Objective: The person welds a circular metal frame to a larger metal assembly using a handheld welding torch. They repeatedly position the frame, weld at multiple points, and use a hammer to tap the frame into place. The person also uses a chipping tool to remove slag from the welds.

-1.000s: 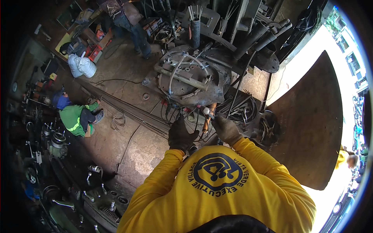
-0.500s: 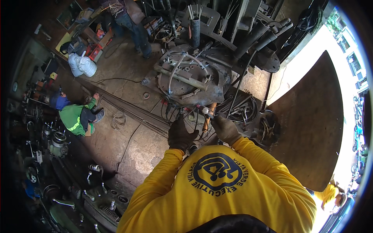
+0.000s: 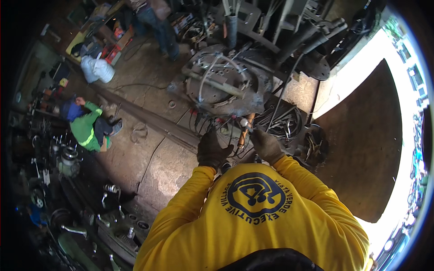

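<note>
My left hand [image 3: 211, 151], in a dark work glove, is just short of the near edge of a round metal worktable [image 3: 221, 107]. Its fingers curl round something dark that I cannot make out, and the thumb points right. My right hand [image 3: 266, 147], gloved too, is closed by a small pale metal piece [image 3: 245, 123]; what it grips is mostly hidden. Between the hands, a brown wooden handle [image 3: 242, 140] slants down from the table edge. On the tabletop lie a curved metal hoop [image 3: 203, 83] and a straight metal bar [image 3: 217, 85].
Right of the table are coiled dark cables [image 3: 289, 124] and a large curved brown sheet [image 3: 361, 144]. Long steel rods [image 3: 149, 115] lie on the floor at left. A person in green [image 3: 88, 128] crouches beyond; another person in jeans [image 3: 158, 29] stands at the back.
The view has shifted slightly. My hands stay near the table edge, the left thumb a little more spread. The crouching person has lifted a hand toward their head.
</note>
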{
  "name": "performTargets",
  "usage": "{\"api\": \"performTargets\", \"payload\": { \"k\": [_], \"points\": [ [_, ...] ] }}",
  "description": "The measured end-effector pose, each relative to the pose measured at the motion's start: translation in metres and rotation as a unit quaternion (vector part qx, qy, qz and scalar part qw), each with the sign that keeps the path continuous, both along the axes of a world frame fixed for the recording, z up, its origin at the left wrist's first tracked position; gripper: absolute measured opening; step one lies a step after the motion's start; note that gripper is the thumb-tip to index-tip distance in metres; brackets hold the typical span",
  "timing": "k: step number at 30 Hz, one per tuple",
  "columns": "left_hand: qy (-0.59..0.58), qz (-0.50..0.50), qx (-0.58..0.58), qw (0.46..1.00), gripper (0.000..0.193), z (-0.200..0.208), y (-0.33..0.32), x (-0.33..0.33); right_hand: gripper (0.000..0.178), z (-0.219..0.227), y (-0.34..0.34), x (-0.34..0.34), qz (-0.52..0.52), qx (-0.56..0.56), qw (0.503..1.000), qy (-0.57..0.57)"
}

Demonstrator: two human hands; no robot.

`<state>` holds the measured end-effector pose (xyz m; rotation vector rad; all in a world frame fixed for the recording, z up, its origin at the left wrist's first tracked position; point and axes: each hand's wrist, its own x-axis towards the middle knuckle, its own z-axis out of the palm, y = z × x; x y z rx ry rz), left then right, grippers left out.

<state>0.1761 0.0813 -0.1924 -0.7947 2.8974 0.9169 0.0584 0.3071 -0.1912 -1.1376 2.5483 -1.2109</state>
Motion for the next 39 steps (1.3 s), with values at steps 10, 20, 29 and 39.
{"api": "performTargets", "payload": {
  "k": [10, 20, 29, 39],
  "points": [
    [0.004, -0.015, 0.024, 1.0, 0.108, 0.007, -0.004, 0.002, 0.019, -0.04, 0.018, -0.003, -0.005, -0.034, 0.995, -0.092],
    [0.008, -0.004, 0.02, 1.0, 0.107, -0.002, -0.006, 0.002, 0.016, -0.03, 0.016, -0.009, 0.023, 0.021, 0.998, -0.047],
    [0.111, -0.015, -0.011, 0.994, 0.11, -0.044, -0.001, 0.004, 0.028, -0.038, 0.025, -0.006, -0.033, -0.036, 0.991, -0.125],
    [-0.01, -0.003, -0.034, 0.999, 0.118, -0.019, 0.003, -0.004, 0.035, 0.022, 0.006, -0.003, -0.065, 0.018, 0.982, -0.178]
  ]
}}
